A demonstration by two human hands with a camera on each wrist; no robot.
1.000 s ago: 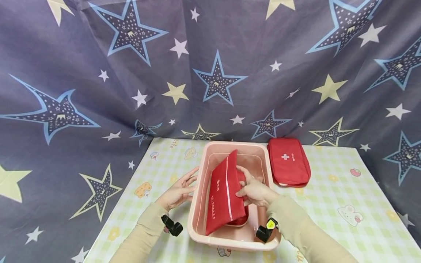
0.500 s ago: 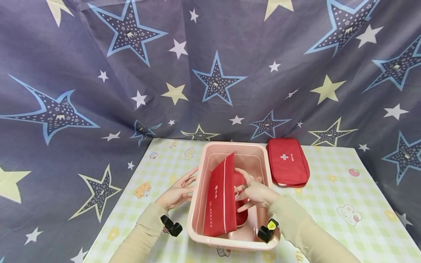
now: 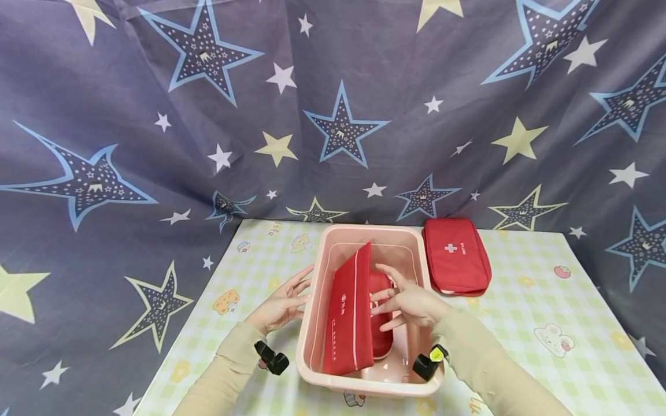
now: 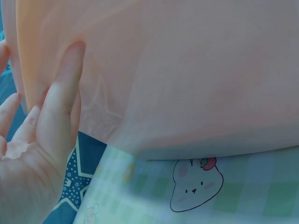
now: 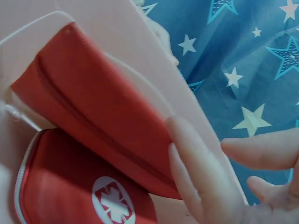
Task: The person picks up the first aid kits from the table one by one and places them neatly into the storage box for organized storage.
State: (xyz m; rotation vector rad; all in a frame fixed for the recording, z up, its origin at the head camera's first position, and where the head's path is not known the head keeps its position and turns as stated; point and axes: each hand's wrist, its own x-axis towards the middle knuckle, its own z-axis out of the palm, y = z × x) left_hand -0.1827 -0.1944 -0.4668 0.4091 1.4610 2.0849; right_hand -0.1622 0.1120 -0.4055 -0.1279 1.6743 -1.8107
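Note:
A pink plastic basin point(image 3: 372, 387) stands on the table before me. Inside it a flat red pouch point(image 3: 343, 323) with white lettering leans toward the left wall. Beside that lies a rounded red zip case point(image 3: 384, 342), whose white cross emblem shows in the right wrist view. My right hand point(image 3: 411, 303) is over this case, fingers spread, none of them curled round anything. In the right wrist view its fingertips overlap the end of the flat pouch point(image 5: 98, 88). My left hand point(image 3: 281, 303) rests straight fingers against the basin's outer left wall point(image 4: 196, 79).
A red first aid bag point(image 3: 458, 260) with a white cross lies on the table just right of the basin. The table wears a green checked cloth point(image 3: 515, 329). A dark star-patterned curtain point(image 3: 250, 144) hangs close behind.
My right hand has let go of the flat red pouch and drawn slightly right, fingers spread. The pouch has settled further left, uncovering more of the zip case. My left hand stays put.

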